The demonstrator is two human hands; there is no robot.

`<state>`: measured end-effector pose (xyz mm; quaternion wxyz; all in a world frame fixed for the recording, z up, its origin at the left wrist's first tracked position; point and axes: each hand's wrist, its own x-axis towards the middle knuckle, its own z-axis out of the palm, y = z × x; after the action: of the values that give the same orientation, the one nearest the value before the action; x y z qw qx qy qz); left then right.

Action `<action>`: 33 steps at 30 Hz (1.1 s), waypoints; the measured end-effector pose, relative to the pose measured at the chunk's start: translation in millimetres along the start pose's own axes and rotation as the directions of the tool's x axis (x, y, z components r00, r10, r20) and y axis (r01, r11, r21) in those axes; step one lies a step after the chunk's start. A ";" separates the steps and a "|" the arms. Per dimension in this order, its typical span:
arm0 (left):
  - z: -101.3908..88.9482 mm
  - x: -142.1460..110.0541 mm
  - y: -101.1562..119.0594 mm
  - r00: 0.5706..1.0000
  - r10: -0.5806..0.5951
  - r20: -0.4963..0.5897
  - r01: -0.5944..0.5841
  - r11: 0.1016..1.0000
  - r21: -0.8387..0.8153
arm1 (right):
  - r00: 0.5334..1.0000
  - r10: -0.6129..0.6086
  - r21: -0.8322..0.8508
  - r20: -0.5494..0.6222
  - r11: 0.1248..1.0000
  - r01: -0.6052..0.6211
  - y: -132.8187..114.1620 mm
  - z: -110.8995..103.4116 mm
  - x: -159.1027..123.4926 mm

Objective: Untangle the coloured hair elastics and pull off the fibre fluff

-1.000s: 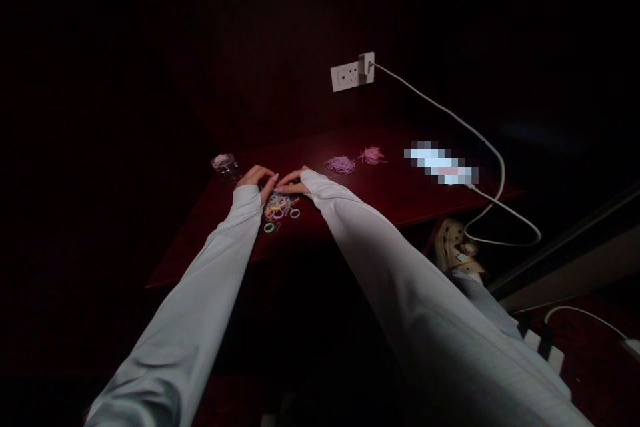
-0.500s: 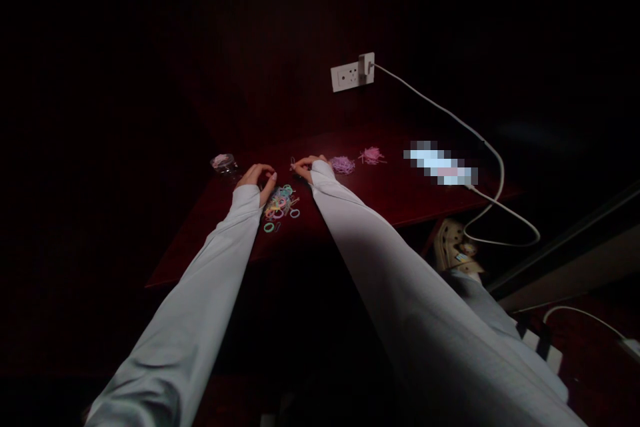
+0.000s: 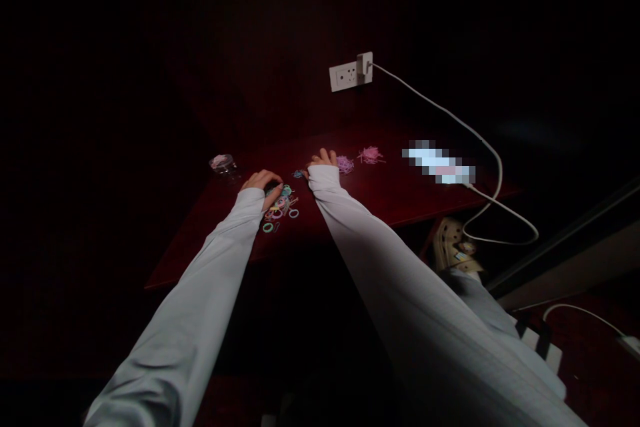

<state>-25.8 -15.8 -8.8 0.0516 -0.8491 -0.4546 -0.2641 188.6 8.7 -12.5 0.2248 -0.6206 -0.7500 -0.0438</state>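
Note:
My left hand [image 3: 263,185] curves over the far left side of a loose pile of coloured hair ties [image 3: 283,203]. Its thumb and forefinger come together above the pile; anything between them is too small to make out. Just right of it, my right hand [image 3: 323,159] is low over the table, fingers apart, with the thumb side beside a small clump of blue bands [image 3: 298,174]. A heap of purple bands [image 3: 345,165] lies against the right side of this hand, partly covered. Farther right is a pink heap of bands [image 3: 371,155].
A clear jar [image 3: 223,163] with pink contents stands at the back left of the dark red table [image 3: 185,247]. A blurred-out bright device [image 3: 440,163] lies on the right, its white cable [image 3: 463,121] running to a wall socket [image 3: 345,77]. Below is a tan clog [image 3: 453,245].
My right hand has shifted right and its fingers have opened; the small band it pinched is no longer in them. The blue clump now shows. My left hand has moved slightly right, closing its fingertips.

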 end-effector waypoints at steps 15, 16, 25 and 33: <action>-11.6 -3.6 8.9 0.995 0.096 0.014 -0.097 0.993 0.061 | 0.954 0.190 0.182 -0.231 0.972 -0.150 -5.2 9.7 1.5; -12.0 -4.4 10.7 0.995 0.100 0.022 -0.102 0.992 0.071 | 0.956 0.181 0.180 -0.230 0.974 -0.141 -5.6 9.6 0.8; -10.4 -5.7 10.9 0.993 0.089 0.076 -0.094 0.993 0.075 | 0.974 0.099 0.178 -0.202 0.982 -0.063 -7.6 1.5 -6.0; -4.0 -3.0 2.6 0.995 0.085 0.050 -0.087 0.996 0.034 | 0.983 0.037 0.182 -0.180 0.983 -0.003 -8.9 -3.0 -10.3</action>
<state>-26.7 -20.9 -6.5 0.0673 -0.8731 -0.4233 -0.2324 182.3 -3.7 -12.0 0.3487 -0.5985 -0.7206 -0.0299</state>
